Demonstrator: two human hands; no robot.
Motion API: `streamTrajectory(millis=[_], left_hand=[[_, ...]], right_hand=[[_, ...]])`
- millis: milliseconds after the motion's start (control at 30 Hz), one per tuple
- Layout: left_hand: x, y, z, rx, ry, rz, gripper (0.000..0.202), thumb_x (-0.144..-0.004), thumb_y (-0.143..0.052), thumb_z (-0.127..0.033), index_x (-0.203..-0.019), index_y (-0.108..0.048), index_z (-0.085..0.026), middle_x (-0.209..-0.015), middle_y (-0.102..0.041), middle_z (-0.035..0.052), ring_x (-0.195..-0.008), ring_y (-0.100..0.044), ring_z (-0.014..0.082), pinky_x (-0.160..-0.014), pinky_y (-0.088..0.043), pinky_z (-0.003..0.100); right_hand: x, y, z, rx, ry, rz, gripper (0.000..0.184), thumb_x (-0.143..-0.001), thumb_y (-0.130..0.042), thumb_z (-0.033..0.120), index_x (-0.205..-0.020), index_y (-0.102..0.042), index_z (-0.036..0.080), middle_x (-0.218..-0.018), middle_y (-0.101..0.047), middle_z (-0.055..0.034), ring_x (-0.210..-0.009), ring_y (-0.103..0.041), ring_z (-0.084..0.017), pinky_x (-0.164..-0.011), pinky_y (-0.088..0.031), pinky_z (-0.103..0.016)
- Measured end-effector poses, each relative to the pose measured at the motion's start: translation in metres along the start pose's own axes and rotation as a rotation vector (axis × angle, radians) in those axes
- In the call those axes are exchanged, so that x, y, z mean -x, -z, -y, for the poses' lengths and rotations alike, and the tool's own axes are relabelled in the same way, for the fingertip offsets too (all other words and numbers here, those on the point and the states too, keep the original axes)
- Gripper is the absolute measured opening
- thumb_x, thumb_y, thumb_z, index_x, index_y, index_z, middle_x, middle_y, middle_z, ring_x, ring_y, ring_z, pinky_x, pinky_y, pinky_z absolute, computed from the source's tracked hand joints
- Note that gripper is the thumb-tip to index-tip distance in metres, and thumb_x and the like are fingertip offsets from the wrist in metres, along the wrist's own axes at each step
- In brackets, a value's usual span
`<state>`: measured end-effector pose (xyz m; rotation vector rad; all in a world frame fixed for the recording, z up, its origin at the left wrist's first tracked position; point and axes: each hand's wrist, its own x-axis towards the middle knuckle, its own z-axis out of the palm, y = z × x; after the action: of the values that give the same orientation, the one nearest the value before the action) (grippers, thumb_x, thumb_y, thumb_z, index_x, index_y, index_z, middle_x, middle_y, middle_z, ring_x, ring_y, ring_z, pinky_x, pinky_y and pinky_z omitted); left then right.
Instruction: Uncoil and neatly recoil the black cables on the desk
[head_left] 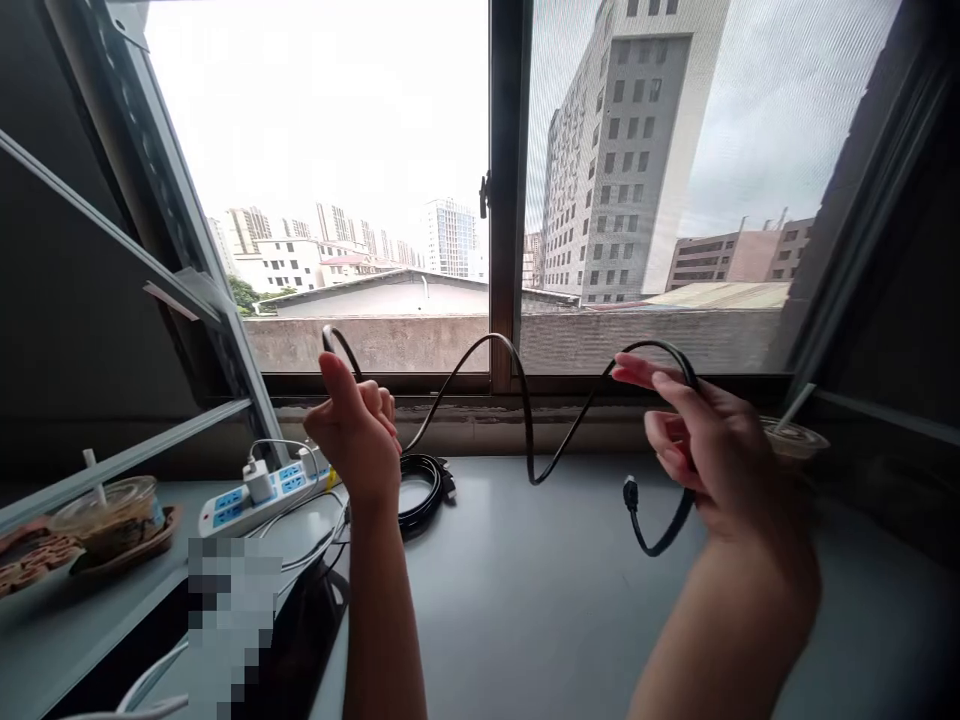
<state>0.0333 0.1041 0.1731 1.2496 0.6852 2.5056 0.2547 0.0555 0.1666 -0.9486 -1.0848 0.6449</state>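
A black cable [529,430] hangs in a loose wave between my two hands, above the table. My left hand [356,430] is closed round it in a fist with the thumb up, and a bend of cable rises behind the thumb. On the other side, my right hand [709,450] grips the cable too, its lower fingers curled and its upper fingers stretched forward. The cable arches over that hand, and a short end with a black plug [631,493] dangles below it. Behind my left wrist lies a coiled black cable [437,490] with its connectors showing.
A white power strip [232,508] with chargers and white cords lies at the left. Beyond it are a lidded cup [112,515] and a metal shelf frame [195,200]. Another cup [796,438] stands behind my right hand. A window [504,200] closes off the back.
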Motion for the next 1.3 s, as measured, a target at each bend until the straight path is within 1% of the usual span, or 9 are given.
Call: streamTrajectory(millis=[300, 467, 600, 767, 900, 1033, 1100, 1200, 1300], left_hand=[[0.021, -0.019, -0.009, 0.072, -0.058, 0.083, 0.071, -0.087, -0.047, -0.047, -0.032, -0.015, -0.016, -0.029, -0.015, -0.0065, -0.027, -0.016, 0.0012, -0.033, -0.013, 0.021], [0.038, -0.023, -0.015, -0.019, -0.067, 0.442, 0.066, -0.090, -0.039, -0.048, -0.035, -0.020, -0.017, -0.031, -0.019, -0.0055, -0.031, -0.016, 0.0033, -0.037, -0.012, 0.025], [0.042, -0.019, -0.020, -0.369, 0.052, 0.817, 0.052, -0.086, -0.044, -0.037, -0.041, -0.028, -0.018, -0.038, -0.023, -0.0052, -0.038, -0.022, 0.0051, -0.039, -0.015, 0.025], [0.043, -0.015, -0.027, -0.521, -0.054, 1.045, 0.034, -0.075, -0.046, -0.024, -0.048, -0.027, -0.018, -0.043, -0.024, -0.0053, -0.043, -0.022, 0.0059, -0.041, -0.018, 0.024], [0.039, -0.014, -0.031, -0.566, -0.083, 0.951, 0.031, -0.079, -0.046, -0.031, -0.052, -0.039, -0.018, -0.044, -0.033, -0.0048, -0.042, -0.029, 0.0072, -0.042, -0.024, 0.024], [0.028, -0.007, -0.032, -0.518, -0.126, 0.679, 0.020, -0.081, -0.053, -0.034, -0.095, -0.055, -0.020, -0.065, -0.056, -0.0020, -0.061, -0.054, 0.0128, -0.061, -0.043, 0.026], [0.023, -0.003, -0.032, -0.500, -0.230, 0.682, 0.044, -0.075, -0.061, -0.033, -0.116, -0.048, -0.022, -0.095, -0.063, 0.0041, -0.086, -0.059, 0.0175, -0.080, -0.045, 0.032], [0.022, -0.002, -0.026, -0.531, -0.303, 0.789, 0.065, -0.071, -0.067, -0.034, -0.130, -0.041, -0.026, -0.127, -0.052, 0.0083, -0.111, -0.051, 0.0231, -0.094, -0.039, 0.039], [0.025, -0.009, -0.012, -0.500, -0.203, 0.790, 0.042, -0.076, -0.062, -0.030, -0.117, -0.055, -0.024, -0.105, -0.065, 0.0044, -0.093, -0.060, 0.0186, -0.087, -0.044, 0.034]], right_hand=[[0.004, -0.035, -0.007, 0.119, -0.047, 0.321, 0.053, -0.085, -0.043, 0.057, -0.098, -0.067, 0.011, -0.078, -0.070, -0.0090, -0.026, -0.026, 0.000, -0.024, -0.020, -0.017], [0.016, -0.056, 0.002, 0.049, 0.028, 0.446, 0.050, -0.083, -0.045, 0.059, -0.093, -0.065, 0.015, -0.066, -0.065, -0.0025, -0.034, -0.036, -0.003, -0.032, -0.026, -0.016], [0.018, -0.059, 0.005, 0.012, 0.072, 0.402, 0.044, -0.081, -0.049, 0.058, -0.084, -0.063, 0.017, -0.056, -0.053, 0.0036, -0.038, -0.032, -0.002, -0.036, -0.026, -0.016], [0.008, -0.060, -0.007, 0.038, 0.073, 0.390, 0.035, -0.075, -0.062, 0.046, -0.095, -0.063, 0.018, -0.065, -0.055, 0.0027, -0.055, -0.047, -0.008, -0.052, -0.039, -0.019], [0.000, -0.057, -0.015, 0.122, 0.141, 0.351, 0.025, -0.077, -0.057, 0.031, -0.096, -0.066, 0.017, -0.068, -0.060, 0.0009, -0.063, -0.054, -0.011, -0.058, -0.042, -0.021], [0.002, -0.044, -0.009, 0.242, 0.271, 0.304, 0.021, -0.078, -0.053, 0.023, -0.090, -0.069, 0.017, -0.052, -0.052, 0.0050, -0.047, -0.048, -0.007, -0.047, -0.038, -0.018], [0.006, -0.036, -0.003, 0.254, 0.328, 0.269, 0.018, -0.078, -0.055, 0.022, -0.087, -0.070, 0.018, -0.046, -0.044, 0.0074, -0.039, -0.040, -0.005, -0.038, -0.032, -0.016], [0.012, -0.027, 0.003, 0.224, 0.450, 0.137, 0.010, -0.074, -0.061, 0.018, -0.077, -0.070, 0.019, -0.045, -0.044, 0.0078, -0.036, -0.036, -0.004, -0.033, -0.028, -0.015], [0.015, -0.026, 0.005, 0.174, 0.582, 0.018, 0.009, -0.070, -0.064, 0.015, -0.073, -0.070, 0.021, -0.045, -0.047, 0.0076, -0.035, -0.036, -0.003, -0.032, -0.026, -0.015]])
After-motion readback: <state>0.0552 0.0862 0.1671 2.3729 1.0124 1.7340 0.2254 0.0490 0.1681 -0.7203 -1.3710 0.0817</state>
